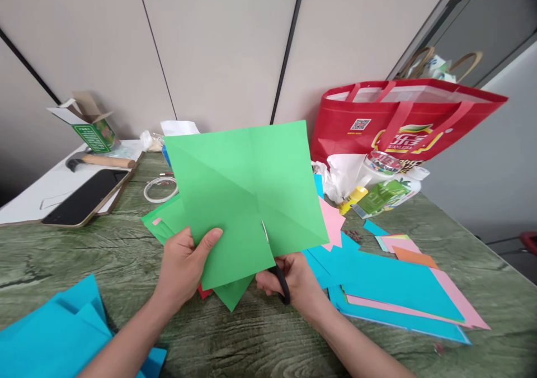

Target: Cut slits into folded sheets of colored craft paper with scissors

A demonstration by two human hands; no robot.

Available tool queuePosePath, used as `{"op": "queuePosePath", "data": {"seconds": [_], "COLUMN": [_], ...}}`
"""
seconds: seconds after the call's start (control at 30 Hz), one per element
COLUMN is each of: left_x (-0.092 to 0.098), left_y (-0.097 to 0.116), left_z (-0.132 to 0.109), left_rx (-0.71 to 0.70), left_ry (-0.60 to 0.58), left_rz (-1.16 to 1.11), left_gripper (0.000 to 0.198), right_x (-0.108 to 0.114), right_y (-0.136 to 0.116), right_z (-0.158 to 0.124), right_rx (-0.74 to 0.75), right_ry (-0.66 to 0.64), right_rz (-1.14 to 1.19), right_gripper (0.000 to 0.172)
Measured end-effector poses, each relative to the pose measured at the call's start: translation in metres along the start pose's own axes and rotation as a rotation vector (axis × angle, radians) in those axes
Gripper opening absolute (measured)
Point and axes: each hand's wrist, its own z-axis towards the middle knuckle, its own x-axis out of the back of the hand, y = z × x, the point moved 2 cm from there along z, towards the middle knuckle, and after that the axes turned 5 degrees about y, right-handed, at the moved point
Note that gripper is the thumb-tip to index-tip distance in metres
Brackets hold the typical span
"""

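A creased sheet of green paper (222, 182) is held up over the table by my left hand (182, 260), thumb on the front near the lower left edge, the other fingers hidden behind. My right hand (293, 280) grips black-handled scissors (283, 286) below the sheet. One blade shows in a cut that runs up from the bottom edge along the middle crease. Behind and under the sheet, more green paper (170, 213) lies on the table, with a bit of red at its lower edge.
Blue folded paper (54, 333) lies at lower left; blue and pink sheets (403, 283) lie at right. A phone (86, 196), hammer (100, 160) and green box (94, 132) are at left. White tape (160, 189), a glue stick (353, 199) and a red bag (339, 126) stand farther back.
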Motion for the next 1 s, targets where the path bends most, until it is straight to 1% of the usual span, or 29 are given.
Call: {"op": "queuePosePath", "data": {"seconds": [0.03, 0.1, 0.17, 0.27, 0.4, 0.53, 0.67, 0.8, 0.93, 1.0], "left_x": [-0.001, -0.003, -0.004, -0.005, -0.005, -0.003, -0.003, -0.005, -0.005, -0.006], "left_y": [-0.001, -0.002, -0.004, -0.006, -0.005, 0.001, 0.004, 0.004, 0.001, 0.001], "left_z": [-0.001, -0.001, -0.002, -0.001, -0.001, -0.004, -0.006, -0.005, -0.006, -0.006], "left_rx": [0.021, 0.061, 0.086, 0.1, 0.084, 0.066, 0.066, 0.062, 0.071, 0.078], "left_ry": [-0.065, -0.145, -0.155, -0.153, -0.161, -0.149, -0.131, -0.138, -0.142, -0.146], "left_rz": [-0.045, -0.115, -0.138, -0.151, -0.153, -0.099, -0.069, -0.07, -0.1, -0.117], "left_gripper": [0.027, 0.027, 0.028, 0.031, 0.03, 0.028, 0.03, 0.033, 0.031, 0.03], "right_x": [-0.001, -0.004, -0.006, -0.006, -0.002, 0.0, 0.0, -0.002, -0.003, -0.003], "right_y": [-0.002, -0.007, -0.011, -0.01, -0.003, -0.001, -0.004, -0.007, -0.008, -0.006], "right_z": [0.0, 0.001, 0.001, 0.001, 0.003, 0.004, 0.003, 0.003, 0.003, 0.003], "right_rx": [0.007, 0.019, -0.004, -0.059, 0.02, 0.076, 0.063, 0.048, 0.056, 0.046], "right_ry": [0.009, 0.03, 0.046, 0.055, 0.096, 0.109, 0.131, 0.138, 0.165, 0.156], "right_rz": [0.042, 0.131, 0.172, 0.136, 0.105, 0.102, 0.097, 0.051, 0.034, 0.039], "right_gripper": [0.031, 0.041, 0.052, 0.055, 0.055, 0.053, 0.051, 0.041, 0.033, 0.029]}}
